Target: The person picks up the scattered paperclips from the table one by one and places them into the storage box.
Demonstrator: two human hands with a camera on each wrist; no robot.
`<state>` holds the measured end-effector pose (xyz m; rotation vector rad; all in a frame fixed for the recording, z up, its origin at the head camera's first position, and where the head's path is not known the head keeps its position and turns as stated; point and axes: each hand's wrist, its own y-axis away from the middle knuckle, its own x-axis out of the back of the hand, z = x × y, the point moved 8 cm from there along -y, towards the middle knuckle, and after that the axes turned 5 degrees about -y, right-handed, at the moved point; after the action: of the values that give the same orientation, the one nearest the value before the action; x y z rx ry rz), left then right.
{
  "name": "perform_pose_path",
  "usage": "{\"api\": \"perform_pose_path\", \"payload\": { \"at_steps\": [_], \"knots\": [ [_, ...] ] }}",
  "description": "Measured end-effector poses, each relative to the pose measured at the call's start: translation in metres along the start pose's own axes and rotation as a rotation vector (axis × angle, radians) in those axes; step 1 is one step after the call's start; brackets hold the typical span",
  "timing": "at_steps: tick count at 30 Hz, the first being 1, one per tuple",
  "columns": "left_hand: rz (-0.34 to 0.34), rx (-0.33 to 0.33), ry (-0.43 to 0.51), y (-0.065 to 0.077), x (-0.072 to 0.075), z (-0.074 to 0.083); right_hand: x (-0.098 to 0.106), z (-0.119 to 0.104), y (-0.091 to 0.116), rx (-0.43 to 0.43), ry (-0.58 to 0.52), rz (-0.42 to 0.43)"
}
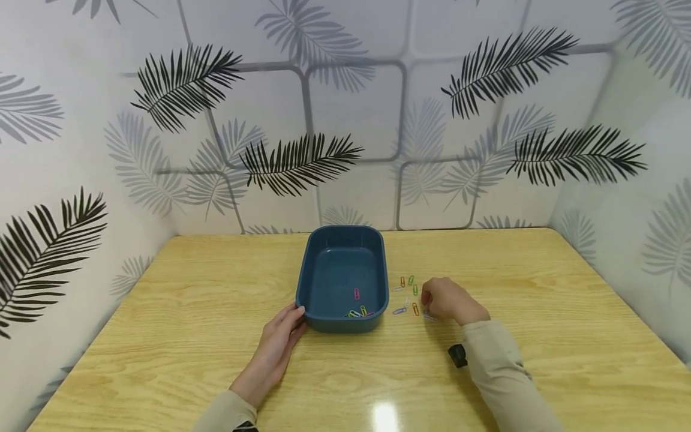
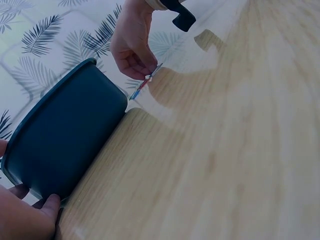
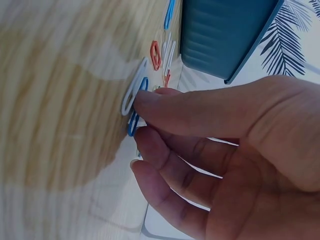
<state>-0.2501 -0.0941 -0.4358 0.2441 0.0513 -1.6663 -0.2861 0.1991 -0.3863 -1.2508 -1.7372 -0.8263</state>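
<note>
A dark blue rectangular tray [image 1: 342, 324] stands on the table, with several coloured paper clips near its front end and a pink paper clip [image 1: 356, 293] farther back. My left hand [image 1: 282, 336] grips the tray's front left corner, thumb at the rim and fingers against the side. To the right of the tray, my right hand [image 1: 448, 301] is down at the tabletop. In the right wrist view its thumb and forefinger pinch a blue paper clip [image 3: 132, 125], partly covered by the thumb. Right beside that lies a white paper clip [image 3: 133, 89].
Between tray and right hand lie several loose paper clips, among them a red paper clip [image 1: 415, 309], a green paper clip [image 1: 415, 290] and a blue paper clip [image 1: 399, 311]. The wooden table [image 1: 205, 300] meets a leaf-patterned wall [image 1: 356, 186] at the back.
</note>
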Motion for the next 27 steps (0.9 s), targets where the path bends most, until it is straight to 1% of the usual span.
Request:
{"api": "perform_pose_path", "payload": {
  "at_steps": [5,10,18,21,27],
  "knots": [
    [0.009,0.011,-0.003,0.0000,0.0004,-0.0016,-0.0016,0.0004,0.0006,-0.006,-0.001,-0.016],
    [0.004,-0.002,-0.005,-0.0007,0.0000,-0.0006,0.0007,-0.0025,0.0013,0.004,0.018,-0.012],
    [0.009,0.022,-0.006,0.0003,0.0001,-0.0017,-0.0024,-0.0006,0.0005,-0.033,0.011,-0.035],
    [0.008,0.014,-0.003,-0.0003,-0.0002,-0.0007,0.0005,-0.0039,0.0009,-0.012,0.017,-0.030],
    [0.003,0.006,-0.004,-0.0007,-0.0010,0.0011,0.0032,-0.0005,-0.0015,-0.005,-0.031,-0.022]
  ]
}}
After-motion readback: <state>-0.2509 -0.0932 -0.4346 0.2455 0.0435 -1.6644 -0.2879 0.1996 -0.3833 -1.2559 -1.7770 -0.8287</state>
